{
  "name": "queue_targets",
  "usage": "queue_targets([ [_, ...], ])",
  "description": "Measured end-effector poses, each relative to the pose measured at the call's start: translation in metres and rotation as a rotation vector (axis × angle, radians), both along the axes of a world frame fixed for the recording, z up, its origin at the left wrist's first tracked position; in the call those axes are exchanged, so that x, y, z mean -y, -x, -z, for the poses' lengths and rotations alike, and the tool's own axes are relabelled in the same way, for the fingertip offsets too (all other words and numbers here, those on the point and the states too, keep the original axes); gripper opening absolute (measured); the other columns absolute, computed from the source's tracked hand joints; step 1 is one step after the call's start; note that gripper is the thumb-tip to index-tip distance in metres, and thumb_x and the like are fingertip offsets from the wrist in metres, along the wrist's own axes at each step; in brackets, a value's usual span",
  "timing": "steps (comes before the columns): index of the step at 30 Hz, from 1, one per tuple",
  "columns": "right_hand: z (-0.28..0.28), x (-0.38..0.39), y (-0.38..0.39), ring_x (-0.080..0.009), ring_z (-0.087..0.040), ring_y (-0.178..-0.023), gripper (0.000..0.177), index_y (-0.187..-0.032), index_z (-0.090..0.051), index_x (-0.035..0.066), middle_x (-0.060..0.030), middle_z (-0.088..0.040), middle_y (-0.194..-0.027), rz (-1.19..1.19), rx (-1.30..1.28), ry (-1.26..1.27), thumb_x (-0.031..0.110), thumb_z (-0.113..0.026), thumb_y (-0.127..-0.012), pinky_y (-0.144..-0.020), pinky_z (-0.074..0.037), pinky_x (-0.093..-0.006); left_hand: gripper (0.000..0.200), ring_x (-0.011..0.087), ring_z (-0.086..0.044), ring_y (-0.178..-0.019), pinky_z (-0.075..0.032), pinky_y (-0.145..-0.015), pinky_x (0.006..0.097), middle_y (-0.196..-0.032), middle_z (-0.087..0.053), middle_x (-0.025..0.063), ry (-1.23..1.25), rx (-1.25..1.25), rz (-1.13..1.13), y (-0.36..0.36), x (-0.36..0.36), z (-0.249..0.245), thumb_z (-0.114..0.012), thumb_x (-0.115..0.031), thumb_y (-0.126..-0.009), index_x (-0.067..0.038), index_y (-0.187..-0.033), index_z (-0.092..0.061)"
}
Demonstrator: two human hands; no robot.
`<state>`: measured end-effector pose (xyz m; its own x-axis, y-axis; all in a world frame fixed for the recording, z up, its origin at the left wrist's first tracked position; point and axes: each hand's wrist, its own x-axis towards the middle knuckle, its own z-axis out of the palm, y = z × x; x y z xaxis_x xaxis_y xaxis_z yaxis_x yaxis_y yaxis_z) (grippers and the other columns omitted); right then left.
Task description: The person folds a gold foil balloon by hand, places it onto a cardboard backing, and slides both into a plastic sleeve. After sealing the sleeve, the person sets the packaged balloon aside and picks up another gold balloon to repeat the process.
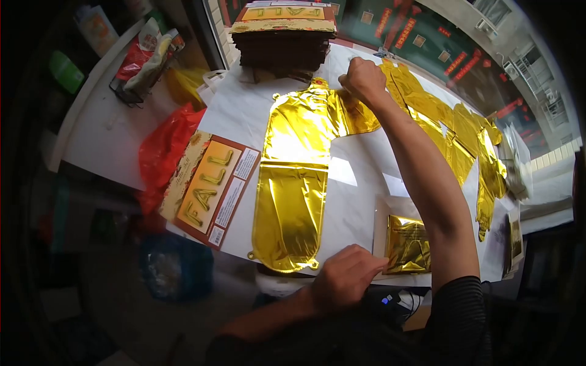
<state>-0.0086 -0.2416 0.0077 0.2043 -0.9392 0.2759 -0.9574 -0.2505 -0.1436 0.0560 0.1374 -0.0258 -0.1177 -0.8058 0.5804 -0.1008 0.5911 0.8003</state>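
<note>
A flat gold foil balloon [290, 210] lies lengthwise on the white tabletop, creased across its middle, with a side part reaching right under my right forearm. My right hand [365, 80] is closed in a fist by the balloon's top right edge; what its fingers hold is hidden. At the table's front edge my left hand [348, 273] is closed, thumb and finger pressed together. Its fingertips are beside a folded gold foil packet [408, 245], and I cannot make out whether anything is between them.
A printed FALL card [210, 189] lies left of the balloon. Behind stands a tall stack of similar cards [281, 46]. More gold foil balloons [427, 104] are spread at the right, near clear plastic bags [516, 161]. A red plastic bag [165, 146] hangs at the left edge.
</note>
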Motion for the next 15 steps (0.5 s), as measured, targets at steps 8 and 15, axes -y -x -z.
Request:
queue_targets([
  [8, -0.085, -0.076, 0.082, -0.0315, -0.077, -0.082, 0.033, -0.084, -0.077, -0.001, -0.0232, -0.077, -0.091, 0.03, 0.454, -0.159, 0.031, -0.078, -0.08, -0.076, -0.061, -0.0407, 0.018, 0.0298, -0.069, -0.076, -0.055, -0.066, 0.0367, -0.084, -0.071, 0.0138, 0.019, 0.094, -0.064, 0.007, 0.0, 0.001, -0.077, 0.007, -0.085, 0.002, -0.102, -0.074],
  [15, -0.096, -0.262, 0.187, -0.0063, -0.058, -0.062, 0.025, -0.109, -0.073, -0.004, -0.0018, -0.066, -0.079, 0.083, 0.908, -0.107, 0.017, -0.073, -0.095, -0.056, -0.051, -0.024, 0.015, 0.027, -0.071, -0.084, -0.056, -0.075, 0.0347, -0.092, -0.075, 0.0121, -0.041, 0.178, -0.049, 0.005, -0.004, -0.005, -0.072, 0.007, -0.089, 0.0, -0.102, -0.075],
])
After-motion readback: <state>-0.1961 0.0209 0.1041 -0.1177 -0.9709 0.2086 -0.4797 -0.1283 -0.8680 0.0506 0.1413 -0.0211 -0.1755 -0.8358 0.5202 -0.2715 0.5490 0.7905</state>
